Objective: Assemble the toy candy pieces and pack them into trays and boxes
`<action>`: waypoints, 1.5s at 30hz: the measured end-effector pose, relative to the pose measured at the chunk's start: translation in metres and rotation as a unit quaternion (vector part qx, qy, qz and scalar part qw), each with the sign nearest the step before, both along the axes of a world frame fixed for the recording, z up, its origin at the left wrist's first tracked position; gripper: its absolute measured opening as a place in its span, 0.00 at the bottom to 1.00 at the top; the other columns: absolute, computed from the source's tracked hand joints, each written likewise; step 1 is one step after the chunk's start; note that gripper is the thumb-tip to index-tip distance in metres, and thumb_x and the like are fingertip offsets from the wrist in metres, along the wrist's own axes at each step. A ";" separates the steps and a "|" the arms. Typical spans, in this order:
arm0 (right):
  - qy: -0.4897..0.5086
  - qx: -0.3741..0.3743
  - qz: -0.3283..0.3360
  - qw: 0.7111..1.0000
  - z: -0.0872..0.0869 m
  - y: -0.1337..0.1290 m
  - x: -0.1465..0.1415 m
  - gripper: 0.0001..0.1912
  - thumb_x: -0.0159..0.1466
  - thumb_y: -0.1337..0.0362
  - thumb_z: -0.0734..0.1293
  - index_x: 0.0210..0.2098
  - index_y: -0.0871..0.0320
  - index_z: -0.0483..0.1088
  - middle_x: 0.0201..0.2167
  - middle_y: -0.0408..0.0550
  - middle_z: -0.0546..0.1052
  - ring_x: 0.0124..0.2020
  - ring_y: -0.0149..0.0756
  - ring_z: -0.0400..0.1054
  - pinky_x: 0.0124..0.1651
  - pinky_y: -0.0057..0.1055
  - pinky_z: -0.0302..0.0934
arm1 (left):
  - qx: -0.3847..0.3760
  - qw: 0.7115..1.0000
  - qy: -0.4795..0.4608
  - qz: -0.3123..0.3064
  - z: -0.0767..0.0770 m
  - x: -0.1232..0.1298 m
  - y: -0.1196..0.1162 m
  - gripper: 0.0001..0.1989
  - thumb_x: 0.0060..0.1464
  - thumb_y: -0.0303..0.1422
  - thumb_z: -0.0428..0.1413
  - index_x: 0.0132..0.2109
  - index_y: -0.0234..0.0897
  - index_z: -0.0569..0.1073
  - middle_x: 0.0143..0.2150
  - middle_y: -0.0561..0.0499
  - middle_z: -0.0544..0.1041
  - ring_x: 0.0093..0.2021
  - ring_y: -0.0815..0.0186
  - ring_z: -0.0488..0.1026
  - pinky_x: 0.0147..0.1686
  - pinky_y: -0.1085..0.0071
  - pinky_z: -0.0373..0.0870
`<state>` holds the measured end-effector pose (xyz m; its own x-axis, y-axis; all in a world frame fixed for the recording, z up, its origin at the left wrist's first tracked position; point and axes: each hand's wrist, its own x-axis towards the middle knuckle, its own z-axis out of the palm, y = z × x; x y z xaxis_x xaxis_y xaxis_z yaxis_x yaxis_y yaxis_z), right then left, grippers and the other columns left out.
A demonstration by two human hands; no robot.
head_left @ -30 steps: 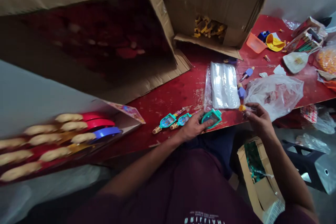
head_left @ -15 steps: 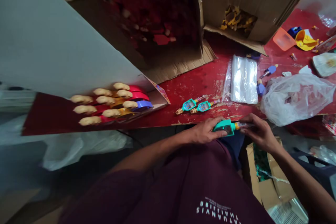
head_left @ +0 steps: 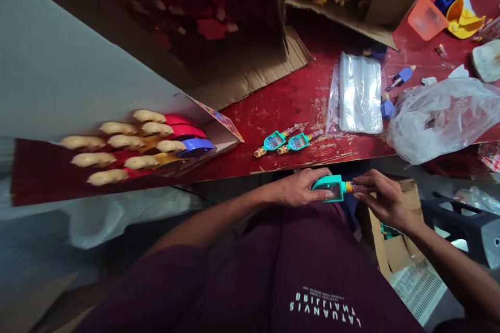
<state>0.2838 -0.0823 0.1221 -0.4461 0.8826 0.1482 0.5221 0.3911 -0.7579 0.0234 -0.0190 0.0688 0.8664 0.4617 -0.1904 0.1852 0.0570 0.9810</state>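
Honestly there's loads of room on the bare red desk (head_left: 242,138) just ahead of the left hand (head_left: 299,187), open all the way to the two loose teal toys (head_left: 287,141). The right hand (head_left: 385,200) has it tighter: a clear plastic pack (head_left: 360,93) and a crumpled plastic bag (head_left: 439,119) sit ahead of it, with a cardboard carton (head_left: 396,255) just below. The teal toy (head_left: 332,188) fills the gap between both hands. Way over left, a toy display card (head_left: 128,164) blocks that end of the desk.
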 end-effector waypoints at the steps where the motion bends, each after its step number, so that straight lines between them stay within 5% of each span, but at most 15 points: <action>1: 0.005 -0.004 0.002 1.000 0.000 -0.002 0.000 0.11 0.68 0.66 0.69 0.50 0.53 0.72 0.41 0.50 0.80 0.39 0.37 0.75 0.38 0.34 0.72 | -0.016 1.000 -0.008 -0.007 -0.001 0.000 0.000 0.15 0.61 0.45 0.55 0.43 0.36 0.68 0.33 0.54 0.69 0.33 0.69 0.64 0.34 0.72 0.61; 7: 0.017 -0.041 -0.014 0.999 0.004 -0.012 -0.002 0.09 0.69 0.65 0.68 0.49 0.54 0.74 0.40 0.50 0.80 0.36 0.36 0.76 0.34 0.32 0.71 | -0.112 0.992 -0.048 -0.024 -0.004 0.001 -0.003 0.15 0.59 0.44 0.56 0.42 0.36 0.67 0.36 0.53 0.70 0.35 0.69 0.66 0.36 0.72 0.65; 13: 0.026 -0.112 -0.068 0.991 0.002 -0.020 -0.004 0.10 0.67 0.59 0.70 0.46 0.56 0.76 0.35 0.50 0.80 0.32 0.36 0.74 0.32 0.31 0.70 | 0.044 0.998 0.034 -0.042 0.002 0.003 -0.011 0.15 0.63 0.45 0.53 0.45 0.37 0.68 0.31 0.55 0.71 0.29 0.69 0.67 0.31 0.73 0.62; 15: 0.041 -0.233 -0.128 0.963 -0.004 -0.023 -0.006 0.13 0.66 0.53 0.70 0.41 0.57 0.76 0.27 0.45 0.78 0.24 0.32 0.70 0.25 0.29 0.66 | 0.142 0.986 0.074 -0.043 0.000 0.005 -0.017 0.14 0.63 0.41 0.52 0.50 0.37 0.69 0.37 0.51 0.76 0.34 0.65 0.72 0.34 0.71 0.64; 17: 0.060 -0.389 -0.176 0.902 -0.010 -0.025 -0.008 0.21 0.67 0.45 0.67 0.34 0.58 0.73 0.18 0.39 0.70 0.15 0.28 0.62 0.17 0.26 0.58 | 0.232 0.965 0.110 -0.051 -0.004 0.008 -0.023 0.15 0.62 0.36 0.52 0.54 0.36 0.68 0.43 0.46 0.77 0.40 0.61 0.75 0.37 0.68 0.66; 19: 0.062 -0.475 -0.182 0.859 -0.015 -0.026 -0.008 0.26 0.67 0.40 0.64 0.30 0.57 0.70 0.14 0.36 0.64 0.12 0.27 0.55 0.14 0.25 0.52 | 0.259 0.956 0.121 -0.064 -0.007 0.009 -0.024 0.16 0.62 0.34 0.52 0.55 0.37 0.69 0.46 0.45 0.78 0.42 0.59 0.76 0.38 0.68 0.67; 21: 0.021 -0.429 -0.145 0.891 -0.017 -0.024 -0.006 0.27 0.69 0.41 0.62 0.30 0.58 0.71 0.16 0.38 0.66 0.15 0.28 0.59 0.18 0.25 0.55 | 0.222 0.966 0.111 -0.071 -0.010 0.008 -0.021 0.14 0.62 0.37 0.53 0.53 0.38 0.70 0.43 0.47 0.78 0.40 0.60 0.76 0.38 0.68 0.67; 24: -0.091 -0.182 -0.053 0.978 -0.015 -0.020 -0.001 0.19 0.70 0.49 0.64 0.42 0.58 0.75 0.29 0.48 0.76 0.28 0.34 0.69 0.29 0.29 0.65 | 0.098 0.990 0.084 -0.065 -0.009 0.004 -0.011 0.14 0.63 0.44 0.54 0.47 0.38 0.71 0.36 0.52 0.76 0.35 0.64 0.73 0.35 0.70 0.64; 26: -0.147 -0.039 0.012 0.988 -0.012 -0.018 0.002 0.14 0.71 0.56 0.64 0.50 0.57 0.73 0.35 0.51 0.77 0.33 0.36 0.71 0.34 0.32 0.67 | 0.022 0.997 0.056 -0.058 -0.005 0.002 -0.006 0.16 0.62 0.46 0.54 0.44 0.37 0.70 0.34 0.53 0.74 0.33 0.66 0.71 0.33 0.72 0.63; 29: -0.166 0.048 0.070 0.982 -0.010 -0.017 0.001 0.13 0.72 0.64 0.62 0.55 0.56 0.70 0.33 0.50 0.75 0.32 0.36 0.70 0.35 0.32 0.68 | -0.006 0.998 0.029 -0.054 0.000 0.000 -0.003 0.16 0.61 0.46 0.54 0.42 0.37 0.69 0.33 0.54 0.72 0.32 0.68 0.68 0.32 0.73 0.62; 35: -0.120 -0.022 0.070 0.990 -0.005 -0.014 -0.007 0.12 0.74 0.60 0.62 0.51 0.60 0.70 0.34 0.51 0.76 0.30 0.34 0.71 0.31 0.29 0.64 | 0.082 0.994 0.063 -0.043 0.002 -0.004 -0.014 0.15 0.62 0.44 0.54 0.47 0.37 0.70 0.32 0.53 0.73 0.30 0.67 0.68 0.31 0.71 0.60; 45: -0.064 -0.200 0.030 0.977 -0.009 0.005 -0.009 0.13 0.72 0.56 0.65 0.45 0.59 0.73 0.36 0.50 0.79 0.35 0.35 0.75 0.37 0.29 0.67 | 0.069 0.995 0.071 -0.003 -0.007 -0.007 -0.005 0.17 0.60 0.42 0.57 0.52 0.37 0.73 0.40 0.49 0.78 0.39 0.62 0.75 0.40 0.67 0.68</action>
<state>0.2748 -0.0774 0.1134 -0.4914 0.8300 -0.2637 0.6081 0.1102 -0.7862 0.0167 -0.0244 0.0618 0.8381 0.4871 -0.2455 0.3218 -0.0783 0.9436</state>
